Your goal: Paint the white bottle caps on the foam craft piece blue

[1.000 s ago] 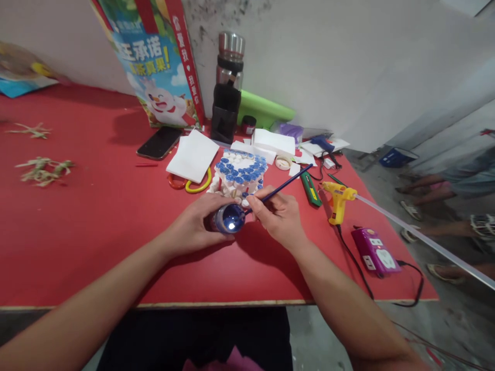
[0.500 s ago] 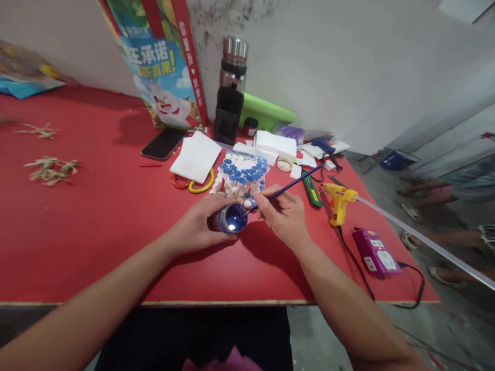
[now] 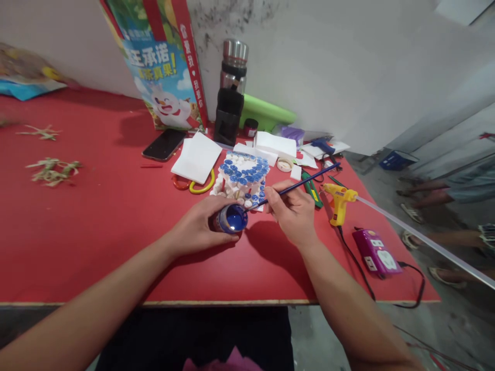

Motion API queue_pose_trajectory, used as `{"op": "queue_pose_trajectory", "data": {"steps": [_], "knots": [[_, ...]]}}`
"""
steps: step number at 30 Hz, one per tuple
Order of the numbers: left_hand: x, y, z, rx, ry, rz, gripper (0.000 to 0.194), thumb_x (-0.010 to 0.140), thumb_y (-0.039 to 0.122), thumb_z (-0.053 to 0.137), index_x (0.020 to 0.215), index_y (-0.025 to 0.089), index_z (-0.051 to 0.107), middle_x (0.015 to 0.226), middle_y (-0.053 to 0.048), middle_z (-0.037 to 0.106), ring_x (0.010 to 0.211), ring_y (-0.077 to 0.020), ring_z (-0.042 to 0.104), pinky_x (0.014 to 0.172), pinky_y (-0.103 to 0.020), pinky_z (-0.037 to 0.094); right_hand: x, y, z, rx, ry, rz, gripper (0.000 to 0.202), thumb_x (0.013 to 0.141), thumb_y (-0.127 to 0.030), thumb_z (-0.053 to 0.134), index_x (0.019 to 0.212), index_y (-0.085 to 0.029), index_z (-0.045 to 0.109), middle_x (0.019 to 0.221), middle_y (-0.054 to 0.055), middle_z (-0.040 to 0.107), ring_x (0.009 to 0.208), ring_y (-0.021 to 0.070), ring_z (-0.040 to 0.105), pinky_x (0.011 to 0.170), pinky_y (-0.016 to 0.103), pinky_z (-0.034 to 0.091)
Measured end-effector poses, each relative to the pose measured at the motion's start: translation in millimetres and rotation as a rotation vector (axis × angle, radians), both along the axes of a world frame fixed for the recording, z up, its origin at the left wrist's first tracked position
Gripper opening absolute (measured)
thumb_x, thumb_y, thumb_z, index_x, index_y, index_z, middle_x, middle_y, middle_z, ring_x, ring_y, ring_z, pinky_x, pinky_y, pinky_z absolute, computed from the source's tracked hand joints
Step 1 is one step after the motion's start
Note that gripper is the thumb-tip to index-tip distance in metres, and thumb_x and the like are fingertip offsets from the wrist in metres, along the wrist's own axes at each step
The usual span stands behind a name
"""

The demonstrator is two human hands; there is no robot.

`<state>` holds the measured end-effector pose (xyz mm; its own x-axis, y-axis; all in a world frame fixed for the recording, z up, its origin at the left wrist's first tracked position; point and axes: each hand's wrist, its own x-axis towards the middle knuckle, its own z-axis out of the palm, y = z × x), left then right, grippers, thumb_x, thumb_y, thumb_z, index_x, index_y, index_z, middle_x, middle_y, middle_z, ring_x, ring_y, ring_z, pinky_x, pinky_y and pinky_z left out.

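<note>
My left hand (image 3: 201,224) is wrapped around a small jar of blue paint (image 3: 234,220), tilted so its open mouth faces me. Between thumb and fingers, my right hand (image 3: 292,214) pinches a slim dark-blue paintbrush (image 3: 299,183). The brush's tip is at the jar's right rim, and its handle slants up to the right. Just behind the jar stands a white model (image 3: 244,172) covered with small round pieces, several of them painted blue and others white. Part of its lower front is hidden by the jar and my left hand.
Scissors (image 3: 203,186) lie partly under white sheets (image 3: 197,157), near a phone (image 3: 164,144). A bottle (image 3: 231,93) and a printed bag (image 3: 162,77) stand by the wall. At right are a green cutter (image 3: 311,189), a yellow glue gun (image 3: 339,203) and a purple power box (image 3: 375,252).
My right hand has moved a little to the right, drawing the brush tip from inside the jar to its rim. My left hand keeps the jar in nearly the same place.
</note>
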<state>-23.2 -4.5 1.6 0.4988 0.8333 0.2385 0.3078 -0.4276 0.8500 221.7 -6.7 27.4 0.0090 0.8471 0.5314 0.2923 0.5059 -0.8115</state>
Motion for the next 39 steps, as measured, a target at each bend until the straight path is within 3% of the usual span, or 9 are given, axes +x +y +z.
{"op": "queue_pose_trajectory", "data": {"steps": [14,23,33,39], "knots": [[-1.2,1.2,-2.4,-0.006,0.001,0.007,0.061,0.08,0.035,0.096,0.136,0.024,0.074,0.134,-0.008,0.079,0.124,-0.0326,0.073,0.112,-0.046,0.055,0.0,-1.3,3.7,-0.055,0.02,0.016,0.036,0.102,-0.051,0.075,0.08,-0.022,0.069,0.054,-0.004,0.066,0.041,0.0098,0.054,0.044,0.023,0.045],[-0.2,0.9,0.8,-0.009,0.01,0.01,0.062,0.079,0.036,0.096,0.135,0.024,0.074,0.132,-0.008,0.079,0.123,-0.0326,0.073,0.109,-0.044,0.057,5.4,2.6,3.8,-0.014,0.061,-0.057,0.036,0.103,-0.05,0.074,0.081,-0.023,0.066,0.057,-0.005,0.064,0.042,0.0092,0.049,0.045,0.024,0.04],[-2.5,2.9,0.7,-0.034,0.037,0.016,0.065,0.077,0.043,0.096,0.135,0.024,0.074,0.134,-0.011,0.08,0.126,-0.0367,0.074,0.109,-0.049,0.059,13.9,17.2,-15.4,-0.08,0.042,-0.086,0.04,0.104,-0.059,0.07,0.087,-0.022,0.07,0.066,-0.001,0.071,0.046,0.0109,0.056,0.047,0.025,0.046],[-4.2,4.1,-0.5,-0.021,0.056,0.044,0.065,0.076,0.047,0.097,0.132,0.023,0.075,0.137,-0.012,0.079,0.128,-0.0398,0.073,0.109,-0.051,0.059,10.0,16.6,-13.5,-0.068,-0.026,-0.07,0.039,0.105,-0.054,0.069,0.082,-0.023,0.067,0.063,-0.002,0.071,0.044,0.0112,0.059,0.049,0.026,0.047]]}}
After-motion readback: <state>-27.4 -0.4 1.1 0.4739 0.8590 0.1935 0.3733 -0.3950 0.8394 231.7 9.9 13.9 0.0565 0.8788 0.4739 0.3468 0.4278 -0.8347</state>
